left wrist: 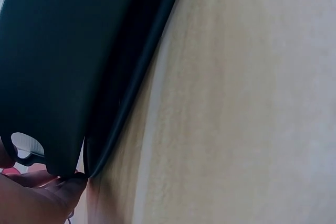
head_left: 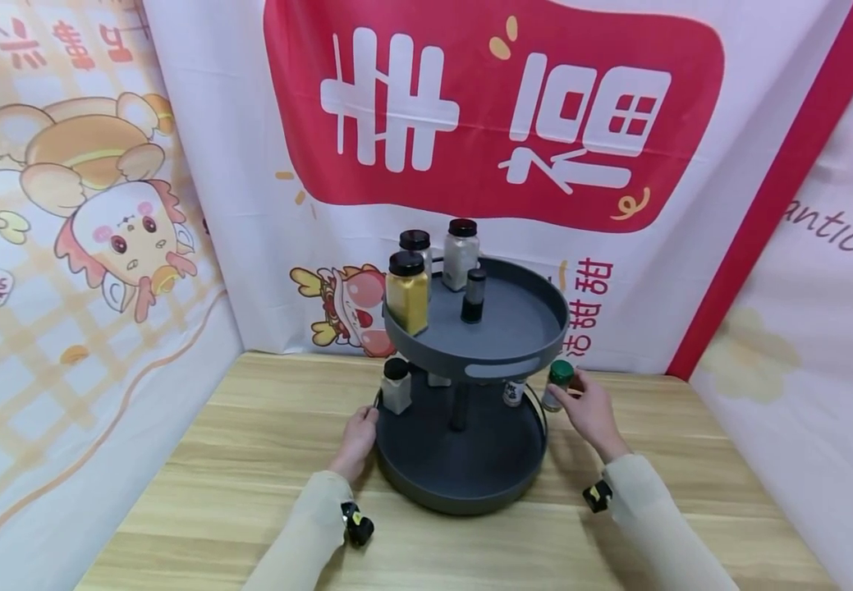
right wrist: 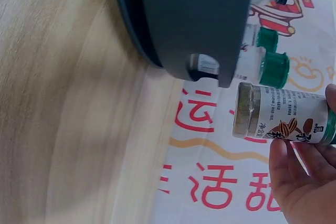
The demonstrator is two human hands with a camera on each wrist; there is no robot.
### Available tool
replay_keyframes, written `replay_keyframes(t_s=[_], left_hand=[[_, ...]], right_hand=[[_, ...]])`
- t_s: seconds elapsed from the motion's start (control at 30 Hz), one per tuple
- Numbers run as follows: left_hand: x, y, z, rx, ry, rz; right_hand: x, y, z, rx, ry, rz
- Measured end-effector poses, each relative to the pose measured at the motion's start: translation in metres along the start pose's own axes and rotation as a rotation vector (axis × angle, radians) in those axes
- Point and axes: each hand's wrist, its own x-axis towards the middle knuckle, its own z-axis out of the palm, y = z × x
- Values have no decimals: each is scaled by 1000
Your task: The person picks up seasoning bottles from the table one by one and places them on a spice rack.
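Note:
A dark grey two-tier rack [head_left: 463,484] stands on the table. My left hand [head_left: 358,439] pinches the left rim of its lower tier, near a cut-out handle [left wrist: 29,148] in the left wrist view. At the rack's right side, my right hand [head_left: 592,410] holds a spice jar [right wrist: 294,114] with a green cap and a printed label, apart from the rack. In the right wrist view the jar lies sideways, its clear base towards the rack. Two more green-capped jars [right wrist: 275,69] stand on the lower tier, partly hidden behind its wall.
The upper tier [head_left: 515,304] carries a yellow-filled jar [head_left: 407,300], two pale black-capped jars [head_left: 461,258] and a small dark bottle [head_left: 474,295]. A white black-capped jar [head_left: 396,390] sits at the lower tier's left. Printed cloth [head_left: 234,205] hangs behind and at both sides.

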Motion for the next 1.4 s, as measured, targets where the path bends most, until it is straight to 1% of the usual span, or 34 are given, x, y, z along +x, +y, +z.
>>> replay_keyframes(t_s=[0.13, 0.3, 0.5, 0.77, 0.83, 0.9, 1.13, 1.3, 1.4], left_hand=[[0, 1, -2, -14, -8, 3], [0, 3, -3, 1, -22, 16], [1, -1, -3, 15, -40, 25], [-6, 0, -3, 31, -60, 52], [-9, 1, -4, 29, -65, 65], [-10, 1, -4, 23, -69, 62], [-17, 2, -6, 33, -98, 68], [-21, 4, -7, 43, -108, 62], [-23, 5, -7, 41, -112, 53]], right_hand=[[-2, -6, 1, 10, 3, -30], [-5, -10, 3, -9, 21, -69], [-9, -12, 5, 11, 11, -104], [-12, -16, 12, 44, 28, -146], [-12, -15, 13, 50, 23, -143], [-13, -15, 15, 58, 14, -138], [-15, -15, 19, 55, -14, -86], [-15, -15, 20, 39, -23, -60], [-14, -14, 21, 39, -22, -64]])
